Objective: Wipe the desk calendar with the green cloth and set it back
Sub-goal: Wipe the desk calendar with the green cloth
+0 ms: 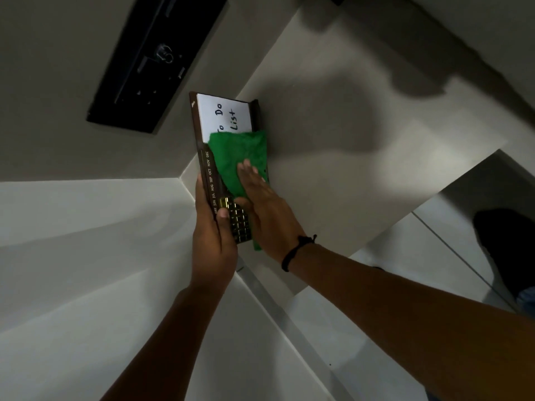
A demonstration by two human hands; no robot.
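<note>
The desk calendar (204, 131) is a long brown board with a white "To Do List" pad at its far end, month names along one edge and gold date blocks near my palm. My left hand (212, 238) grips its near end and holds it up off the surface. A green cloth (238, 153) lies across the middle of the calendar. My right hand (262, 202) presses flat on the cloth, fingers stretched out together, with a black cord bracelet on the wrist. The cloth hides the calendar's middle.
A pale desk top (347, 125) lies under and to the right of the calendar. A black flat device (156, 59) is fixed on the wall at upper left. White panels (86, 270) fill the lower left. A dark shoe (506, 241) shows at right.
</note>
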